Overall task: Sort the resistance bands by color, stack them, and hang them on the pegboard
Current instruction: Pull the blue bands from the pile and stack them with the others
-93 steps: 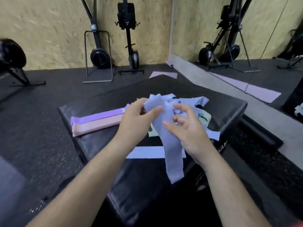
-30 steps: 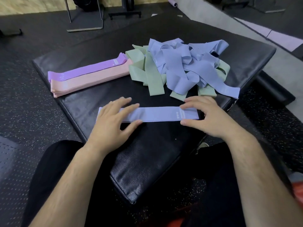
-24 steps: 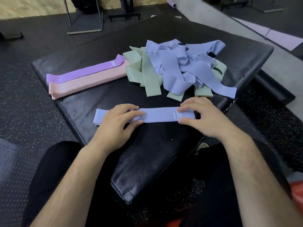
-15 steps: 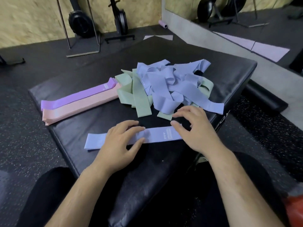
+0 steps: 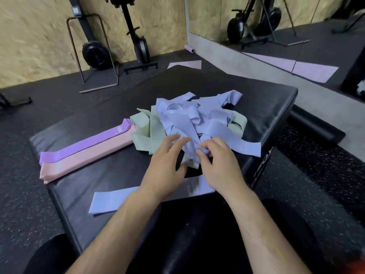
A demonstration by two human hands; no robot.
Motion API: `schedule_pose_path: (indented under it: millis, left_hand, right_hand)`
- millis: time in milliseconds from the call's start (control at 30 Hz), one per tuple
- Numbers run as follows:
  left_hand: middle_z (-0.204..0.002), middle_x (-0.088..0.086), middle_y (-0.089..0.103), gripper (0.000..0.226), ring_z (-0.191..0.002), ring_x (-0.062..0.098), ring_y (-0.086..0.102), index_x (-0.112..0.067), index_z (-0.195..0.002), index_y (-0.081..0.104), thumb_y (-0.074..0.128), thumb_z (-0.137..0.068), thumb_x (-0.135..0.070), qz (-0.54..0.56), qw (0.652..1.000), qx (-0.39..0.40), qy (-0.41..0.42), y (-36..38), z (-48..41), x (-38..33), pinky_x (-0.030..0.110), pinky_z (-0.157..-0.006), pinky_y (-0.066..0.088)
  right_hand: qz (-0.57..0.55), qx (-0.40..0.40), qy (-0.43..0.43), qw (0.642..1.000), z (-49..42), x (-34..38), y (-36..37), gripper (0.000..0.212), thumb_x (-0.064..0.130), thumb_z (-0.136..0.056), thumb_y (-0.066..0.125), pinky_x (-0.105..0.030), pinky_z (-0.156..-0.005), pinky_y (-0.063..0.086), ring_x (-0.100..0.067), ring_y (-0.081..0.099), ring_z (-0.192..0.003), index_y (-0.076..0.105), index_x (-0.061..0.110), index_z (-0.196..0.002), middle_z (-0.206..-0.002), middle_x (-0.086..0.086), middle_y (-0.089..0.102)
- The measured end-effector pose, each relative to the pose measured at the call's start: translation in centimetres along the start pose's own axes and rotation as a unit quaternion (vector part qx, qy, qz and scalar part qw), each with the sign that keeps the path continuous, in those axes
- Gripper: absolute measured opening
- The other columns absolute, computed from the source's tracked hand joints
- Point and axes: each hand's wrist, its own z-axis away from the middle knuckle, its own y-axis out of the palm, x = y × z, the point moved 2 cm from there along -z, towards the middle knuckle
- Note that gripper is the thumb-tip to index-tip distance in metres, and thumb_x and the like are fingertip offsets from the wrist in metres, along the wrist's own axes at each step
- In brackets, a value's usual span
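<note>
Your right hand (image 5: 221, 169) curls its fingers onto a blue band (image 5: 188, 150) at the near edge of the tangled pile (image 5: 197, 119), centre frame. Your left hand (image 5: 164, 169) lies against it with its fingers nearly straight, and I cannot tell whether it grips. The bands look light, soft and stretchy. Pinch one flat end and lift slowly so its neighbours slide off.

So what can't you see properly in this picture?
All in the head view:
- Middle of the flat blue band: both arms cover it.
- How many green bands: the blue heap lies on them.
- Whether the right hand pinches a band: its curled fingers hide the spot.
- The lettering on the box side: too slanted to read.
- The pegboard: not in the picture.
</note>
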Motion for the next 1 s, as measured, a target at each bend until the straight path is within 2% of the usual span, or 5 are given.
schedule_pose_path:
  millis: [100, 200, 367, 633, 1000]
  left_hand:
    - [-0.153, -0.010, 0.035, 0.077, -0.128, 0.009, 0.047, -0.035, -0.148, 0.039, 0.073, -0.086, -0.007, 0.027, 0.999, 0.001, 0.035, -0.8, -1.4, -0.7, 0.027, -0.098, 0.047]
    - [-0.125, -0.009, 0.053, 0.050, -0.111, 0.010, 0.053, -0.020, -0.129, 0.058, 0.078, -0.084, -0.011, 0.027, 0.996, 0.009, 0.084, -2.4, -3.7, -1.6, 0.030, -0.094, 0.048]
    - [-0.107, -0.012, 0.050, 0.051, -0.096, 0.004, 0.049, -0.022, -0.114, 0.056, 0.088, -0.077, -0.034, 0.058, 0.996, 0.051, 0.050, -6.9, -6.8, -3.2, 0.012, -0.083, 0.041]
    - [-0.071, -0.003, 0.059, 0.010, -0.061, 0.013, 0.051, -0.022, -0.089, 0.058, 0.067, -0.093, -0.022, 0.050, 0.997, -0.053, 0.016, -12.2, -10.4, -5.9, 0.033, -0.058, 0.043]
    - [-0.079, 0.017, 0.067, 0.026, -0.056, 0.023, 0.068, -0.018, -0.102, 0.066, 0.049, -0.090, -0.003, 0.154, 0.984, -0.079, -0.035, -16.5, -13.2, -9.4, 0.035, -0.051, 0.056]
  right_hand:
    - [-0.001, -0.021, -0.056, 0.998, -0.4, 1.0, -0.8, 0.002, 0.020, -0.094, 0.065, -0.033, -0.089, 0.043, -0.017, 0.045, -0.098, 0.065, 0.021, -0.095, -0.090, 0.022, 0.052]
    - [0.011, -0.043, -0.088, 0.995, -1.8, 2.6, -2.3, 0.009, 0.020, -0.091, 0.065, -0.039, -0.095, 0.041, -0.018, 0.046, -0.110, 0.068, 0.020, -0.099, -0.093, 0.025, 0.052]
    - [0.035, -0.044, -0.148, 0.987, -5.5, 5.7, -5.4, 0.009, 0.016, -0.093, 0.061, -0.036, -0.088, 0.043, -0.013, 0.049, -0.094, 0.068, 0.012, -0.097, -0.092, 0.013, 0.053]
    - [0.088, -0.033, -0.170, 0.981, -9.9, 10.3, -9.4, 0.003, 0.015, -0.090, 0.064, -0.031, -0.075, 0.038, -0.010, 0.048, -0.075, 0.064, 0.018, -0.089, -0.079, 0.014, 0.049]
    - [0.017, -0.067, -0.059, 0.996, -12.8, 12.5, -10.5, 0.012, 0.012, -0.090, 0.061, -0.035, -0.059, 0.042, -0.013, 0.053, -0.065, 0.049, 0.013, -0.090, -0.073, 0.003, 0.058]
